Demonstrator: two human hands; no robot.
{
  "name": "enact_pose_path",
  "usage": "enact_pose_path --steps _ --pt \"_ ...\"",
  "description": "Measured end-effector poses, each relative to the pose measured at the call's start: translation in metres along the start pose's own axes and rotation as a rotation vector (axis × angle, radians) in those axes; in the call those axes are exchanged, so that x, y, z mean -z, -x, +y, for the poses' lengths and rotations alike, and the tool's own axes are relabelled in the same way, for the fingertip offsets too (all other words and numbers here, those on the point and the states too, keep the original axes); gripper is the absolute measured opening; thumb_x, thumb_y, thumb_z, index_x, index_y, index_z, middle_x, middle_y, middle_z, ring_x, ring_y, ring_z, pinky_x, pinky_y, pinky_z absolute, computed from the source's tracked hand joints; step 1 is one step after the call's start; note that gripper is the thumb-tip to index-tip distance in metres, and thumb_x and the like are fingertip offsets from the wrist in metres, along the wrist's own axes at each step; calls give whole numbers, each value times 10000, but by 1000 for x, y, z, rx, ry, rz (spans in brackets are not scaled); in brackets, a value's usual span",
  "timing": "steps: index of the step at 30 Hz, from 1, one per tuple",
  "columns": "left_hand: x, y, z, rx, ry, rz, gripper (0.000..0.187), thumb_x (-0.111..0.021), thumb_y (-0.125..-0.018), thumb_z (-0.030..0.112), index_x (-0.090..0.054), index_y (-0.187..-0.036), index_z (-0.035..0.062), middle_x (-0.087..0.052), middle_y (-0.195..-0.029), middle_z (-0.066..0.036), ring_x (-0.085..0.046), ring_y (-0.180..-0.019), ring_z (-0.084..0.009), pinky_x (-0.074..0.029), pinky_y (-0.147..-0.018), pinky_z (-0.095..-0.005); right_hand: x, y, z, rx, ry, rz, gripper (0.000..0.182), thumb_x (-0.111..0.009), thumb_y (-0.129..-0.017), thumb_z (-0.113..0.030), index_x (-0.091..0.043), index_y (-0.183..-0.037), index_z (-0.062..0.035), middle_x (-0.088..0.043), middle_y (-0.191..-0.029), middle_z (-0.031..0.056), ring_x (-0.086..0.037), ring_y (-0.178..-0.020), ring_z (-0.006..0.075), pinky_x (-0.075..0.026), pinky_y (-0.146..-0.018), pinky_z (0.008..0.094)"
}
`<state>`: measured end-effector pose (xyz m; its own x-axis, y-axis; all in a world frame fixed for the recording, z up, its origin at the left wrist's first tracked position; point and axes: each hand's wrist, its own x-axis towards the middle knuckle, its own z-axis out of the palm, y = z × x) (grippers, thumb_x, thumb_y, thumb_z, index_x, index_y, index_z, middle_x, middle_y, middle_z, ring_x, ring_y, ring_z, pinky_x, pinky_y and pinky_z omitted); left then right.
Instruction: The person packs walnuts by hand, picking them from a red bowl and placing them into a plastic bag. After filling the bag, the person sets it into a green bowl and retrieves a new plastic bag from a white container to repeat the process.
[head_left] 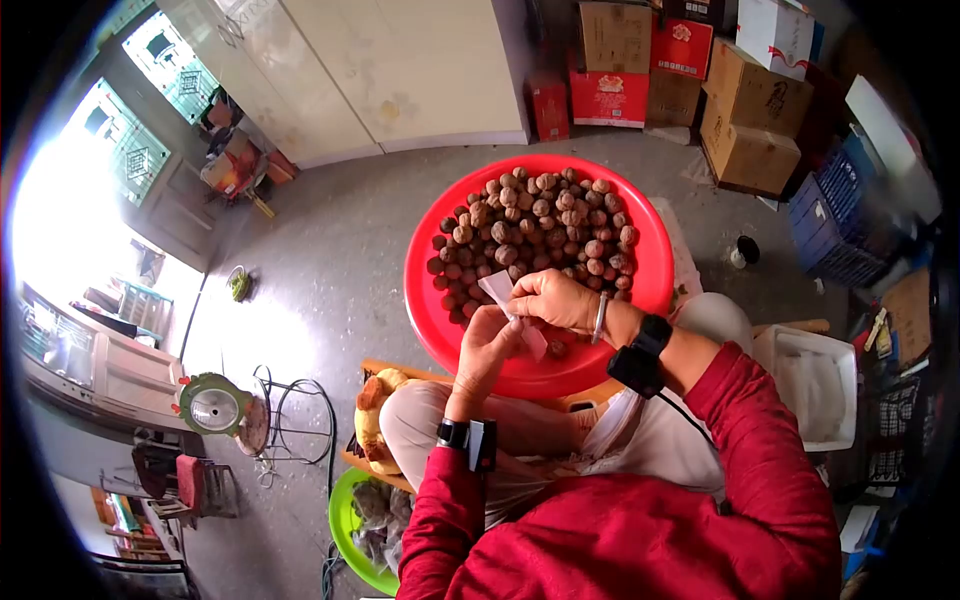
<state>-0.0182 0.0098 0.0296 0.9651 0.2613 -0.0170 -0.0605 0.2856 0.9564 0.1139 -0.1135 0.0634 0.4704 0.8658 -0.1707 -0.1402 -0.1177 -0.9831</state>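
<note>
My left hand (486, 345) and my right hand (556, 298) meet over the near part of a wide red basin (425, 325). Between their pinched fingers is a thin, pale pinkish strip (497, 288), perhaps plastic film or paper; one end sticks up to the left and the other hangs down below the fingers. Brown walnuts (540, 210) are heaped in the basin, mostly toward its far side, and a lone walnut (557, 349) lies near my right hand. Both wrists carry strapped black devices.
A green basin (345, 510) with grey crumpled material stands at lower left, near a wire stand (300, 420). To the right are a white tub (850, 390) and a blue crate (835, 215). Stacked cardboard boxes (755, 115) line the back right.
</note>
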Motion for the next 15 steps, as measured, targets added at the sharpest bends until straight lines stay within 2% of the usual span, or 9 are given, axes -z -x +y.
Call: enact_pose_path --steps 2,5,9,11,15 --pt "-4 0 -2 -42 -105 70 194 -586 -955 189 -530 -1042 25 -638 -902 -52 -595 -731 -106 -501 -639 -252 2 -1 6 -35 -63 -24 193 -644 -897 -180 -658 -970 -2 -640 -762 20 -574 -660 88 -473 -607 238" --pt "-3 0 1 -17 -175 71 175 -589 -953 193 -532 -994 32 -635 -888 -47 -588 -722 -103 -501 -637 -253 2 1 7 -47 -104 -32 179 -648 -893 -173 -660 -946 -3 -639 -758 15 -568 -650 86 -462 -599 233" --pt "-4 0 1 -13 -150 78 183 -590 -944 159 -537 -1018 1 -635 -868 -65 -610 -732 -119 -511 -623 -255 4 -2 14 -84 -155 -53 142 -622 -917 -156 -650 -941 -18 -624 -791 12 -568 -692 82 -480 -638 222" --pt "-3 1 1 -19 -206 56 143 -534 -968 166 -541 -1000 26 -619 -848 -35 -579 -692 -105 -501 -639 -250 5 -4 17 -56 -116 -64 145 -617 -921 -165 -648 -923 -23 -619 -780 10 -557 -681 78 -467 -621 224" --pt "2 0 -1 20 -167 77 148 -503 -974 153 -545 -1027 22 -618 -845 -32 -576 -683 -98 -506 -632 -247 5 -5 13 -6 -67 -39 158 -612 -924 -172 -643 -931 -18 -619 -778 12 -551 -674 78 -457 -610 226"
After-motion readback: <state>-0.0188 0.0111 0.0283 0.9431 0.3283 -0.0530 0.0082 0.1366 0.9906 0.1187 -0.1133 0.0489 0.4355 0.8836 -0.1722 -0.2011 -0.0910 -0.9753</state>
